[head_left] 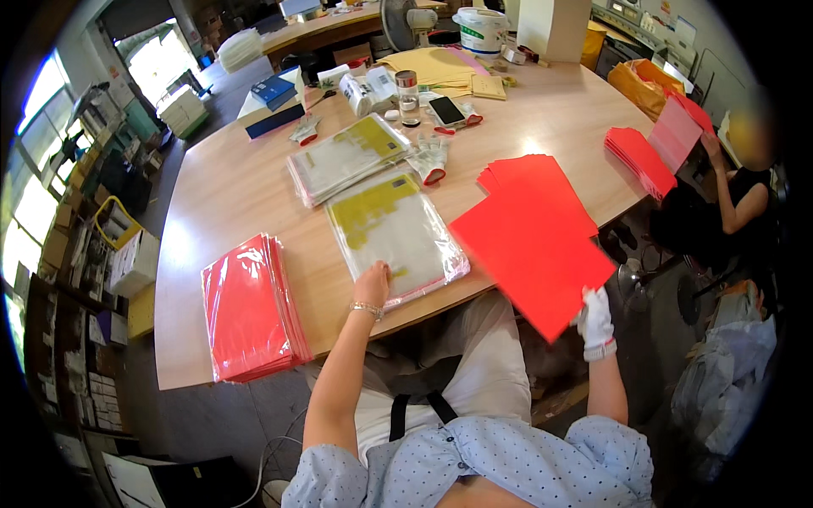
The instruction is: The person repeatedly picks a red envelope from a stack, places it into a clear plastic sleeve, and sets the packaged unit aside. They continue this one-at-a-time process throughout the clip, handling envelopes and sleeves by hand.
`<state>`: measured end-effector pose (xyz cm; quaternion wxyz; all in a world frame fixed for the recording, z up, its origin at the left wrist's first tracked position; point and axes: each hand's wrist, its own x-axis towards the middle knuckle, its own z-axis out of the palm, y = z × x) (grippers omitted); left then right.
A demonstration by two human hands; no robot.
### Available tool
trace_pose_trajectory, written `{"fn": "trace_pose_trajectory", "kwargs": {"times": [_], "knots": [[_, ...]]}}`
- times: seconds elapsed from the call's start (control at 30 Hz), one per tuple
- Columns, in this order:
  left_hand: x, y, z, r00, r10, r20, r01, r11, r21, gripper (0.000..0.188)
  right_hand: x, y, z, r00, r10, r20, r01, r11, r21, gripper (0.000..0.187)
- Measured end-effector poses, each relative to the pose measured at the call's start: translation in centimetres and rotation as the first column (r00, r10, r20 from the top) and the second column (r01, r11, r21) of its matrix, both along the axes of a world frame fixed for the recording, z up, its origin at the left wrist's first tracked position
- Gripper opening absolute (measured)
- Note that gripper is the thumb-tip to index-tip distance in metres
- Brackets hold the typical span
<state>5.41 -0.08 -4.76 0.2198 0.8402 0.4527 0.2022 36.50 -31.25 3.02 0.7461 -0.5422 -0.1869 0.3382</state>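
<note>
My left hand (373, 284), bare with a bracelet at the wrist, rests closed on the near left part of a stack of clear plastic bags (398, 222). Its fingers are pinched at the top bag's film. In a white glove, my right hand (596, 323) grips the near right edge of a large red sheet (533, 245). The sheet is tilted and partly covers a fanned pile of red sheets (542, 182) on the table. To the left lies a pile of red sheets packed in clear bags (254, 309).
Behind the bags lie a second bag stack (347, 157), loose work gloves (430, 159), a phone (446, 110) and a clear jar (407, 97). A blue box (273, 91) and a white bucket (481, 32) stand farther back. At right, another person (741, 186) handles red sheets (639, 157).
</note>
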Motion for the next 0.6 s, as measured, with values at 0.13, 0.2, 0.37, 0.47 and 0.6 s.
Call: {"fn": "trace_pose_trajectory", "kwargs": {"times": [0.13, 0.2, 0.37, 0.47, 0.6], "knots": [[-0.1, 0.3, 0.0, 0.999, -0.017, 0.041, 0.018, 0.999, -0.035, 0.017, -6.0, -1.8, 0.6, 0.969, 0.215, -0.124, -0.222, 0.974, -0.043, 0.035], [-1.3, 0.5, -1.0, 0.989, -0.105, 0.107, 0.095, 0.991, 0.096, 0.017, -7.4, -1.7, -0.1, 0.913, 0.293, -0.283, -0.313, 0.950, -0.025, 0.032], [-2.9, -0.7, -0.6, 0.998, 0.064, 0.030, -0.071, 0.878, 0.474, 0.023, -10.9, -1.1, -0.8, 0.812, 0.106, -0.574, -0.136, 0.991, -0.010, 0.026], [-2.8, -0.9, 3.0, 0.968, 0.218, 0.123, -0.226, 0.973, 0.055, 0.026, -10.4, -2.6, -4.8, 0.731, 0.100, -0.675, -0.132, 0.991, 0.004, 0.024], [-3.5, 0.0, 5.7, 0.935, 0.184, 0.303, 0.026, 0.817, -0.576, 0.026, -11.9, -1.9, -2.6, 0.724, 0.067, -0.686, -0.119, 0.992, -0.029, 0.022]]}}
